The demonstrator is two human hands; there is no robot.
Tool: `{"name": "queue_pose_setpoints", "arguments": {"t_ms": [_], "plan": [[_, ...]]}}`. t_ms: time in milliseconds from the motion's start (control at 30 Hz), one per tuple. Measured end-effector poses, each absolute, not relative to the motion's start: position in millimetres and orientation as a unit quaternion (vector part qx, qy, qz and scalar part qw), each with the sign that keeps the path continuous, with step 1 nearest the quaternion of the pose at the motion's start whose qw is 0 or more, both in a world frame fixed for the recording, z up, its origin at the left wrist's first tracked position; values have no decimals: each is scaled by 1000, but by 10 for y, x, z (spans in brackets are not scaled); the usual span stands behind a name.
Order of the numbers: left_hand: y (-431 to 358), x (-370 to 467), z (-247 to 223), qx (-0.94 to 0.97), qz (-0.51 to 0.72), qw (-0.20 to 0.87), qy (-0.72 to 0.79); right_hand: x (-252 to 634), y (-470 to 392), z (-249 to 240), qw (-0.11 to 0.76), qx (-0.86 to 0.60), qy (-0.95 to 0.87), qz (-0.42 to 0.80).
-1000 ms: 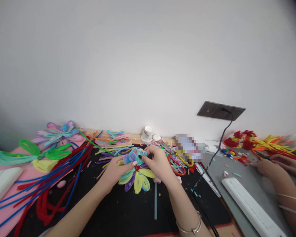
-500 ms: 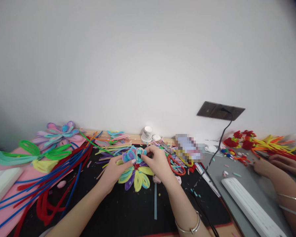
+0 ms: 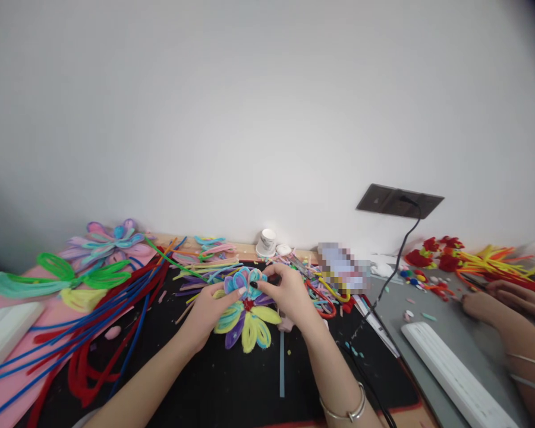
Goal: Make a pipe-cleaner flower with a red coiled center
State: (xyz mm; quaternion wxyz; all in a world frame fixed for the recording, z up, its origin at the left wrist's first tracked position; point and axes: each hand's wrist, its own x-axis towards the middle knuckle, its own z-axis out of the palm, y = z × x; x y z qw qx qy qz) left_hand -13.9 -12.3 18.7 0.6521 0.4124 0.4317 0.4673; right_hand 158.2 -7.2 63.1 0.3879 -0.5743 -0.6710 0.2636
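Note:
Both hands hold a pipe-cleaner flower [image 3: 249, 333] over the black mat [image 3: 232, 392]. Its lower petals are yellow, purple and light blue around a red centre; smaller blue, pink and purple petals rise at the top. My left hand [image 3: 207, 312] pinches the flower's upper left side with thumb and fingers. My right hand [image 3: 288, 294] grips the upper right petals between thumb and index finger. A pale blue glue stick [image 3: 282, 368] juts toward me from a pinkish tool [image 3: 286, 324], mostly hidden behind my right wrist.
Loose pipe cleaners, blue ones [image 3: 84, 330] among them, lie left and behind. A green-petalled flower [image 3: 71, 279], a paper cup [image 3: 266, 242] and a white power strip [image 3: 455, 374] surround the mat. A black cord [image 3: 399, 255] hangs from the wall socket. At right are another person's hands [image 3: 494, 303].
The flower has turned slightly in my hands, its lower petals shifting a little right and down. Both hands keep their hold. The whole view has shifted slightly.

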Motion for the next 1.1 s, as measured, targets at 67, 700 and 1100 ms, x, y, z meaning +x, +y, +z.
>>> {"name": "queue_pose_setpoints", "arguments": {"t_ms": [67,700,1100], "plan": [[-131,-136,199,394,463,667,430,1687,-100,694,392,-575,-669,260],[-84,-191,179,298,501,683,439,2277,-537,314,124,-719,-666,159],[-99,-121,113,366,504,650,436,2189,-548,364,360,-616,-593,374]]}}
